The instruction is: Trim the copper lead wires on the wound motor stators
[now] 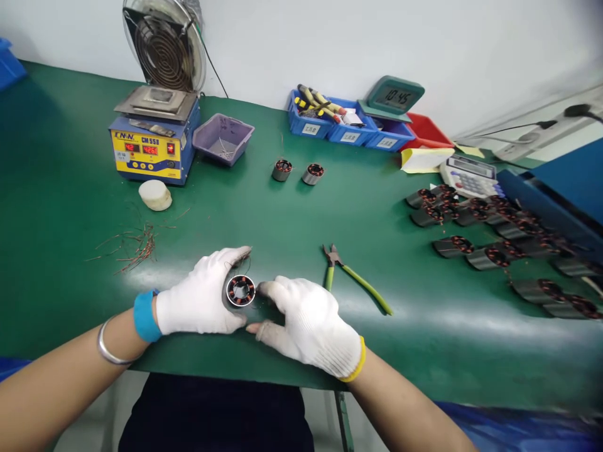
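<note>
Your left hand (202, 295) is curving a wide grip around the upright wound ring (241, 302) near the worktop's (226, 216) front edge, palm contact hard to tell; your right hand (306, 320) is hovering just right, thumb and finger parted.

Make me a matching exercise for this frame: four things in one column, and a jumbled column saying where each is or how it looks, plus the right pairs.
Things:
1. Pliers
2. Wire-wound ring
3. Clock
4. Wire scraps

Places and states:
A. Showing 10:45 on its display
B. In a loose, copper-coloured pile on the table
C. Green-handled, lying with the handles spread apart
D. Between the left hand and the right hand, both gloved in white

Right pairs: 1-C, 2-D, 3-A, 4-B
</note>
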Motion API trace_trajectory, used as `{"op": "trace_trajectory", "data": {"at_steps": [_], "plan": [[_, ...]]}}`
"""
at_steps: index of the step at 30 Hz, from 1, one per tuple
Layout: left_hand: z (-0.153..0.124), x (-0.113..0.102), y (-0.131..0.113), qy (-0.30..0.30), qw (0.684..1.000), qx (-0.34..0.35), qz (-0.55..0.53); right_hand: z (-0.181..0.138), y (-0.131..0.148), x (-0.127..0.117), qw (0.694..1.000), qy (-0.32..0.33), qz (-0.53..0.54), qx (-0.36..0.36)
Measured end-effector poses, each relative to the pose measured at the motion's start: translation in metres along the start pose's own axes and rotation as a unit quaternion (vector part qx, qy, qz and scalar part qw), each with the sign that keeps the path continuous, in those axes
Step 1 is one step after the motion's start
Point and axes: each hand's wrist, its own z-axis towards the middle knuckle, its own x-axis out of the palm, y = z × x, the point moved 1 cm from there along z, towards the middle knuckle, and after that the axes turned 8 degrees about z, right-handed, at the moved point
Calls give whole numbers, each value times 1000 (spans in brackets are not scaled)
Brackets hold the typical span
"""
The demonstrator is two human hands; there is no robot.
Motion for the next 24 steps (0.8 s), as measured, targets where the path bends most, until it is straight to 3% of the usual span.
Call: {"op": "trace_trajectory", "data": {"at_steps": [4,11,18,24], "plan": [[2,1,4,57,994,23,-94,1,6,9,996,-62,-50,-42],[5,5,-1,25,996,81,-15,1,2,9,995,-99,11,-31],[5,7,-1,33,998,54,0,-3,1,1,982,-114,-34,-144],[2,5,-3,46,996,72,12,2,-8,2,996,-72,-14,-54]]}}
